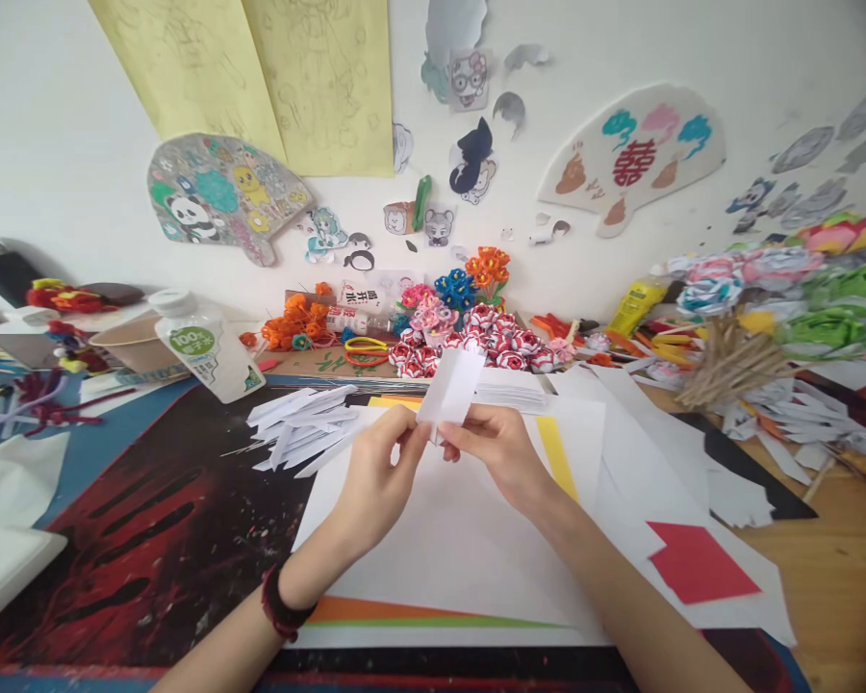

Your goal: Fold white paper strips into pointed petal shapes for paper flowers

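Observation:
A small white strip of paper (453, 385), creased along its length, is held up between my two hands over the middle of the work surface. My left hand (384, 460) pinches its lower left corner between thumb and fingers. At the lower right edge, my right hand (501, 450) grips the same piece, thumb in front and fingers behind. Beneath both hands lies a large white sheet (447, 539). A pile of folded white paper strips (299, 423) is left of my hands, and a neat stack of white paper (511, 393) sits just behind them.
A white bottle (208, 348) stands at the back left. Red-and-white paper flowers (495, 337) crowd against the wall. A yellow bottle (636, 300) leans at the back right. A red paper piece (703, 561) lies on white sheets at right. Dark painted board (151, 520) extends left.

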The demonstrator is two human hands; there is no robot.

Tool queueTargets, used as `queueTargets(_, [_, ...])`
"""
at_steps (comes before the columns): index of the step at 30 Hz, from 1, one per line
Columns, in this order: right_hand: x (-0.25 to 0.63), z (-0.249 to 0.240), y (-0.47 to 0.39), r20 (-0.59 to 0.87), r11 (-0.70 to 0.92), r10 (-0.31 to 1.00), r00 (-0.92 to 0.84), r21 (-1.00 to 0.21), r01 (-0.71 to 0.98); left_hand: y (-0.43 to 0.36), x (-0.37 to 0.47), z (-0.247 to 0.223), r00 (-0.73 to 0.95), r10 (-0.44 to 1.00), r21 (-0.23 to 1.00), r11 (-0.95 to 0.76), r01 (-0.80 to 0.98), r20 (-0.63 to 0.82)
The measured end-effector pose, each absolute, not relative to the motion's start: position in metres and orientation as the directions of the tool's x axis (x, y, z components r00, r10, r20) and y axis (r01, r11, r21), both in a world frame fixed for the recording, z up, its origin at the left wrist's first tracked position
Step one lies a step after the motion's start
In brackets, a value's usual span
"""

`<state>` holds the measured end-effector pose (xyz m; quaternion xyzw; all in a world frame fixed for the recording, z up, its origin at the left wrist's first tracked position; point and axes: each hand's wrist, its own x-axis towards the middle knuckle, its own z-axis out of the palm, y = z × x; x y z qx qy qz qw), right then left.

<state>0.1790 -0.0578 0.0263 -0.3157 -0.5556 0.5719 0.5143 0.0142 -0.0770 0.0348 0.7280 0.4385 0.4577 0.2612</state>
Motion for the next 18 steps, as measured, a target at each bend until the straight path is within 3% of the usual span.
queueTargets(18, [0.1789, 0.0244, -0.0563, 0.179, 0.121, 0.944, -0.278, -0.969, -0.215, -0.0778, 0.0155, 0.0319, 0.195, 0.859, 0.734, -0.507, 0.453, 0.473])
